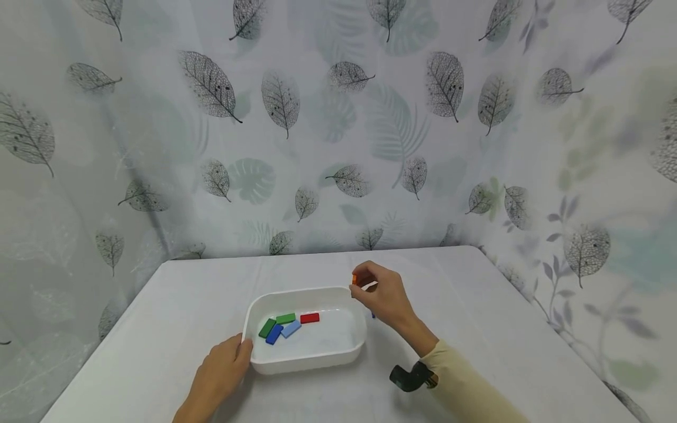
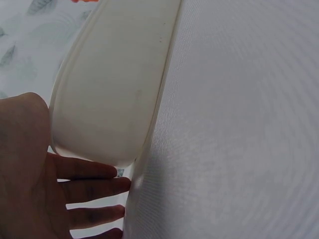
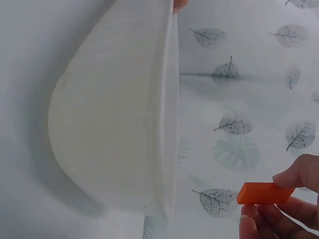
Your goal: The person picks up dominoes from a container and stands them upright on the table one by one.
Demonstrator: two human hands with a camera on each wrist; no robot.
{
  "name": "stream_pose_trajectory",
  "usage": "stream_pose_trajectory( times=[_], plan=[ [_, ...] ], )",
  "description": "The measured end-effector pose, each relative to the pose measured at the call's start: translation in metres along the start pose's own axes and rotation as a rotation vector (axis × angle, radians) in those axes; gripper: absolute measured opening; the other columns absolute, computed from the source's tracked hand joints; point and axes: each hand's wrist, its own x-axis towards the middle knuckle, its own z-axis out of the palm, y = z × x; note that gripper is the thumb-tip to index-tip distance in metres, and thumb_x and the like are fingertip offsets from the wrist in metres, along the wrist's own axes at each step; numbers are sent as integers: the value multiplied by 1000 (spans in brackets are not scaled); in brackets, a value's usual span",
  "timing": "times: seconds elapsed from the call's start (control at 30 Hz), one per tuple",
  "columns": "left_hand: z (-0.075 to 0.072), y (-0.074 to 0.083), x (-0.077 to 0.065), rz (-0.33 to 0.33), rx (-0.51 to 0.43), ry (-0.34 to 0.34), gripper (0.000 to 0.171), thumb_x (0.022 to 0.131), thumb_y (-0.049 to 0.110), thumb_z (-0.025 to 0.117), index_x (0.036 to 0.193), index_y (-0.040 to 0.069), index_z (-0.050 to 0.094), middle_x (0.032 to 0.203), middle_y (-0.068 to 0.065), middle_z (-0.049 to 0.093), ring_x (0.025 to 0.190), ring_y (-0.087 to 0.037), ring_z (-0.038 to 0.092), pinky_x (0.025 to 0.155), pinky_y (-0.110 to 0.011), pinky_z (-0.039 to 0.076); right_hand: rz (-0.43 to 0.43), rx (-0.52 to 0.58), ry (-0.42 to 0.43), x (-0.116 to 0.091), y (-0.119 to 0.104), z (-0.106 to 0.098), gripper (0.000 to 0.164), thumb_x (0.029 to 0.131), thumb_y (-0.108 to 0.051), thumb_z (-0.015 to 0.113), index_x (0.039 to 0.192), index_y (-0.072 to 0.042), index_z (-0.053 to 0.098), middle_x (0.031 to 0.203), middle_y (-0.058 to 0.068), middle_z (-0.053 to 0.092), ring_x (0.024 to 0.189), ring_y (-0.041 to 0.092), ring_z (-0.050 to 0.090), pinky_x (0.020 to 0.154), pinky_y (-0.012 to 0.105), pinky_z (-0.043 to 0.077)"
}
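Observation:
My right hand (image 1: pixel 386 296) pinches an orange domino-shaped block (image 3: pixel 264 193) between thumb and fingertips, raised near the right end of a white tub (image 1: pixel 304 365). My left hand (image 1: pixel 222 367) rests against the tub's left end, with the thumb at the rim. In the left wrist view its fingers (image 2: pixel 94 190) extend straight beside the outer wall. On the tub's floor lie a red block (image 1: pixel 309 318), a light green block (image 1: pixel 285 318), a dark green block (image 1: pixel 267 328), a dark blue block (image 1: pixel 274 334) and a light blue block (image 1: pixel 291 328).
A small blue piece (image 1: pixel 373 315) shows just past my right hand, mostly hidden by it. The tub stands on a white-covered table (image 1: pixel 423 264). Leaf-patterned curtains (image 1: pixel 328 129) hang behind and at both sides. A dark curved fitting (image 1: pixel 409 377) sits at my right wrist.

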Motion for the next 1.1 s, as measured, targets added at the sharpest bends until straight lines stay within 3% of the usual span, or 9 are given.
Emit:
stream_pose_trajectory(
  times=[0.27,0.5,0.7,1.1],
  plan=[
    [0,2,1,-10,9,-2,53,110,33,42,138,-9,58,119,-21,70,91,-27,63,90,-61,52,52,20,30,3,8,-17,24,87,-4,83,108,-7,72,94,1,72,86,17,71,73,30,59],
    [0,3,2,-9,-1,-4,50,109,32,43,135,-8,60,113,-17,71,85,-25,60,83,-56,54,65,-14,55,4,15,-27,24,88,-5,82,110,-4,73,95,2,72,87,19,71,74,31,59],
    [2,4,1,-3,11,2,50,109,31,43,134,-8,61,118,-21,70,90,-26,63,85,-59,53,90,-27,74,3,23,-38,22,88,-6,81,109,-7,73,96,3,73,88,20,71,74,32,59],
    [4,5,2,-6,9,1,49,109,31,44,133,-8,62,115,-20,71,84,-24,60,77,-52,55,134,-98,87,-3,47,-57,19,90,-7,78,109,-7,73,96,2,72,89,20,70,75,32,58]
  ],
)
